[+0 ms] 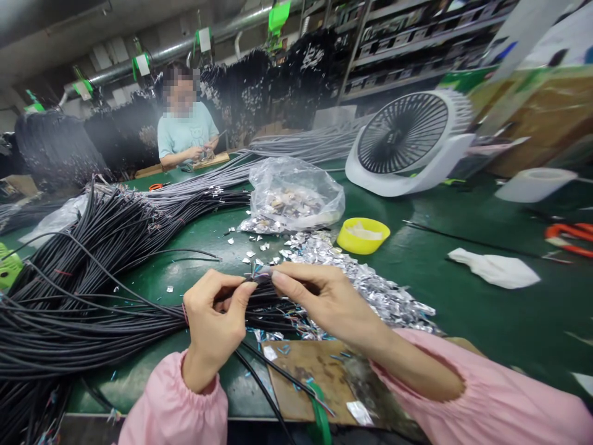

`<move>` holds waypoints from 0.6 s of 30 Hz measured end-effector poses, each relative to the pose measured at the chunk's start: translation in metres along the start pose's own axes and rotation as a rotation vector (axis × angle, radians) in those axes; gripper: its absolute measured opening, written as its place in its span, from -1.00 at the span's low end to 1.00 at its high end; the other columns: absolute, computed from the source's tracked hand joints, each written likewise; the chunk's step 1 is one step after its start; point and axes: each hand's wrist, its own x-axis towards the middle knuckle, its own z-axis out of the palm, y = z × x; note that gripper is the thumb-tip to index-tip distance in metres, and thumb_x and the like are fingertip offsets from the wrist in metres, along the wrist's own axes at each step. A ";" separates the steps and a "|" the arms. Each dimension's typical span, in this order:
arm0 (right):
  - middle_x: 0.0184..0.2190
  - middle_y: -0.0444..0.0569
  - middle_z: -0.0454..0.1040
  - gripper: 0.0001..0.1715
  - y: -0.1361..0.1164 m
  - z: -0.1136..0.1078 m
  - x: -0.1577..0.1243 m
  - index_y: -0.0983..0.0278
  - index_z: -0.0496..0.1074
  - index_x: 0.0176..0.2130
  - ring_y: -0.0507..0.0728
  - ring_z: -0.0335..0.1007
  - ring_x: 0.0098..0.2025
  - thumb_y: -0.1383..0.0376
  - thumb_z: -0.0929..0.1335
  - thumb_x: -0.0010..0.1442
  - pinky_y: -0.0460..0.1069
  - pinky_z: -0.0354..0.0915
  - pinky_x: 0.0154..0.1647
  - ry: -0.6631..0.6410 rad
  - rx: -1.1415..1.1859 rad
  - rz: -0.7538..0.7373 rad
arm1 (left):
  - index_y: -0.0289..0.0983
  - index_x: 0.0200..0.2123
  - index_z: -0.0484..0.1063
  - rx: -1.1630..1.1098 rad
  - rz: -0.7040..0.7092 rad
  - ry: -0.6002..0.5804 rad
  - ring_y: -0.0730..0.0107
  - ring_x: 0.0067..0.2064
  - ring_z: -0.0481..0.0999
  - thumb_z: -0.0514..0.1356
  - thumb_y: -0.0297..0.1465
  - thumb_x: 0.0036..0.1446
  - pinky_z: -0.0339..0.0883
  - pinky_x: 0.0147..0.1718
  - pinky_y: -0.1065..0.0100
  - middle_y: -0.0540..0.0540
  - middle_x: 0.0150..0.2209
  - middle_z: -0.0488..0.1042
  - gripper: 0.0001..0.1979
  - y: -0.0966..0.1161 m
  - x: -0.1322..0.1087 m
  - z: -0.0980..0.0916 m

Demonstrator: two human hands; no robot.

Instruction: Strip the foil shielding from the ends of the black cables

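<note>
In the head view, my left hand (215, 315) pinches a black cable near its end, thumb against forefinger. The cable end (260, 277) shows thin loose wires between my two hands. My right hand (331, 300) is closed, its thumb and forefinger pressed on those wires; the exact strands are too small to make out. Right below and behind my hands runs a thick bundle of black cables (92, 337). A heap of silvery foil scraps (370, 287) lies just beyond my right hand.
A clear plastic bag (296, 191) of scraps, a yellow dish (364, 236) and a white fan (407, 139) stand on the green table (417, 247). Orange-handled pliers (569, 238) lie right, near crumpled tissue (495, 269). A stained board (306, 371) is in front. Across sits a co-worker (188, 133).
</note>
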 end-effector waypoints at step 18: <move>-0.47 -0.02 0.53 -0.77 0.004 0.006 -0.007 0.33 0.51 -0.34 0.07 0.45 -0.45 0.33 0.27 0.22 -0.10 0.36 -0.46 0.250 -0.346 -0.294 | -0.30 -0.43 0.47 0.215 0.134 -0.052 0.53 -0.49 0.36 0.08 -0.41 0.19 0.22 -0.48 0.48 -0.01 -0.52 0.42 -0.79 -0.005 -0.006 0.002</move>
